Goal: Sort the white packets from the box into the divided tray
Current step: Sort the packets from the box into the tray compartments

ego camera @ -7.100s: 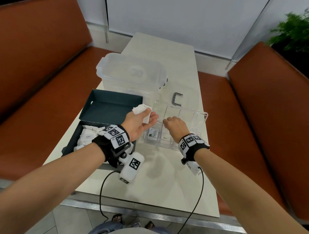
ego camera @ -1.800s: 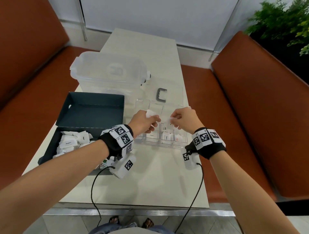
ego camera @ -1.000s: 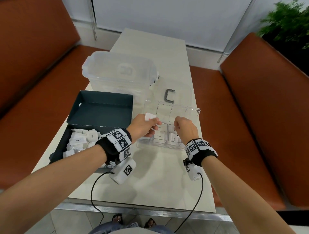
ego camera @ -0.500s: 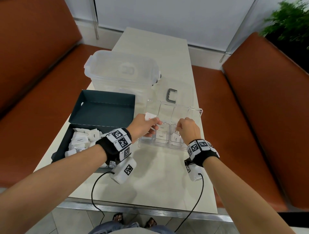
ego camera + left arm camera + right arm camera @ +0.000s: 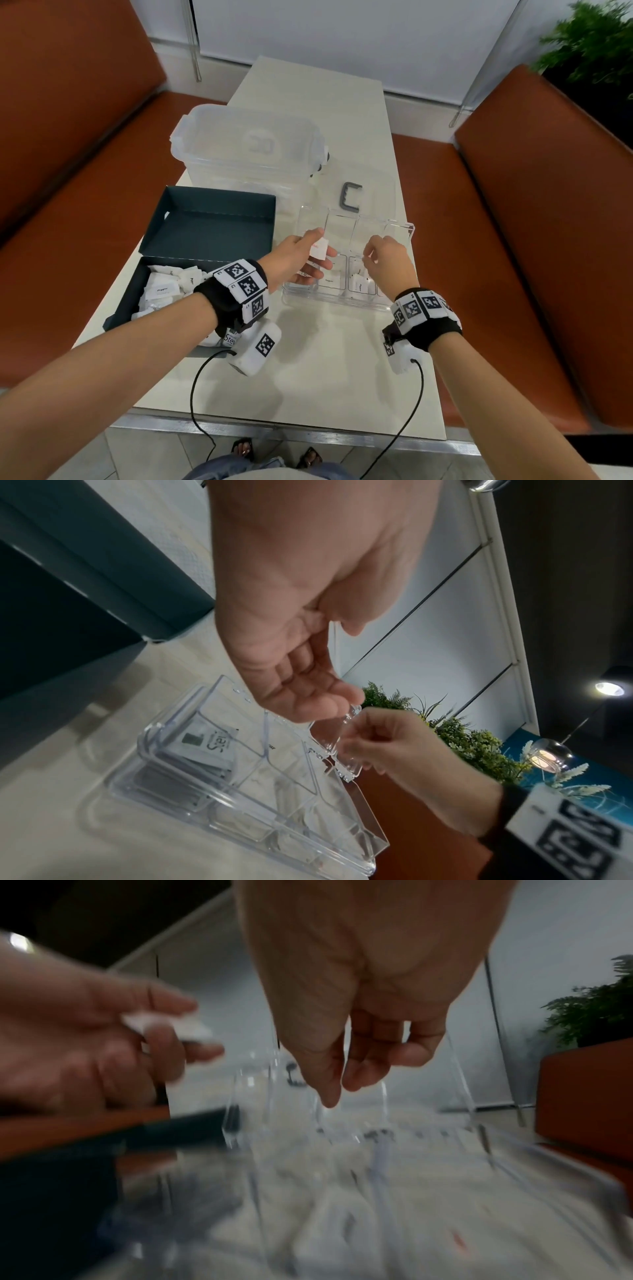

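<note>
My left hand [image 5: 325, 244] hovers over the left end of the clear divided tray [image 5: 346, 303] and pinches white packets [image 5: 318, 250] between thumb and fingers; the right wrist view shows these packets [image 5: 171, 1027] too. My right hand [image 5: 368, 253] hangs over the tray's right compartments with loosely curled fingers [image 5: 356, 1077] and nothing between them. White packets lie in the tray's near compartments [image 5: 359, 284], one marked Sugar [image 5: 329, 279] and a Stevia one [image 5: 205, 746] at the left end. The dark teal box [image 5: 126, 301] at the left holds several white packets [image 5: 164, 289].
The box's open lid [image 5: 219, 222] lies behind it. A large clear lidded container [image 5: 250, 147] stands at the back left, with a grey handle piece [image 5: 351, 197] beside it. Orange benches flank the narrow table [image 5: 325, 377]. Wrist cables trail over its front edge.
My right hand took a packet from the left, went down into the right compartments, and now hangs just above them holding nothing. The left hand has stayed put with its packets.
</note>
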A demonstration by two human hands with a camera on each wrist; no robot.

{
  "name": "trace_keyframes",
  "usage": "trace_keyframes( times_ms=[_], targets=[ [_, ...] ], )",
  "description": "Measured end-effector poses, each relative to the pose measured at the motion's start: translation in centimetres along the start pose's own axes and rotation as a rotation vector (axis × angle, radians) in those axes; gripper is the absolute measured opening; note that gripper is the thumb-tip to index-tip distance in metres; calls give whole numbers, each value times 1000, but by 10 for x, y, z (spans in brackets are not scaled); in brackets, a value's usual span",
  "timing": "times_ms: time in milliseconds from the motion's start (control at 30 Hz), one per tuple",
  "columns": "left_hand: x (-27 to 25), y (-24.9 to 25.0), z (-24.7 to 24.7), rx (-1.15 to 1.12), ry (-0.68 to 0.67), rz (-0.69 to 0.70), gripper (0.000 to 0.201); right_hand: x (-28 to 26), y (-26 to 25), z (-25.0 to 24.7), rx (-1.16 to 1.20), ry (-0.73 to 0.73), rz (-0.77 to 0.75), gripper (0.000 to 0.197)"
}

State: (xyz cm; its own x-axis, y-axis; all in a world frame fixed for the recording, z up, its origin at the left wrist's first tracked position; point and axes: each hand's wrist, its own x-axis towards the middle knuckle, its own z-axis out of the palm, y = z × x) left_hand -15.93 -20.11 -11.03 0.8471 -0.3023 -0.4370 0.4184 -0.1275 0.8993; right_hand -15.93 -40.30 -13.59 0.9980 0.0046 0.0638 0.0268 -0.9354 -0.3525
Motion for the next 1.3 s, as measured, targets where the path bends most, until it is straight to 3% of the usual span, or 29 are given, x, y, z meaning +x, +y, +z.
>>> trace_keyframes(
  times_ms=[100, 233, 300, 400, 467, 600, 733, 867, 1167, 1300],
  targets=[
    [2, 4, 6, 16, -30, -14, 65, -1, -16, -21, 283, 90, -28, 12],
    [5, 12, 20, 68, -104, 18, 75, -5, -39, -44, 484, -106, -65, 15],
    [7, 18, 27, 81, -138, 40, 77, -4, -38, -51, 541, -120, -65, 10],
    [11, 26, 36, 89, -171, 67, 71, 0, -19, -64, 617, -35, 7, 9],
    [13, 27, 39, 114, -170, 82, 55, 2, 1, -68, 630, 24, 91, 12],
    [15, 20, 41, 227, -174, 122, 24, -2, 42, -61, 477, 1, 315, 14],
    [13, 10, 44, 328, -187, 123, 21, -11, 60, -41, 341, -145, 417, 13],
    [10, 4, 44, 350, -194, 114, 21, -15, 60, -27, 350, -163, 492, 14],
    [2, -3, 37, 348, -166, 111, 17, -16, 42, -12, 201, -207, 453, 7],
    [-1, -3, 35, 337, -145, 110, 18, -15, 36, -10, 8, -302, 380, 28]
  ],
)
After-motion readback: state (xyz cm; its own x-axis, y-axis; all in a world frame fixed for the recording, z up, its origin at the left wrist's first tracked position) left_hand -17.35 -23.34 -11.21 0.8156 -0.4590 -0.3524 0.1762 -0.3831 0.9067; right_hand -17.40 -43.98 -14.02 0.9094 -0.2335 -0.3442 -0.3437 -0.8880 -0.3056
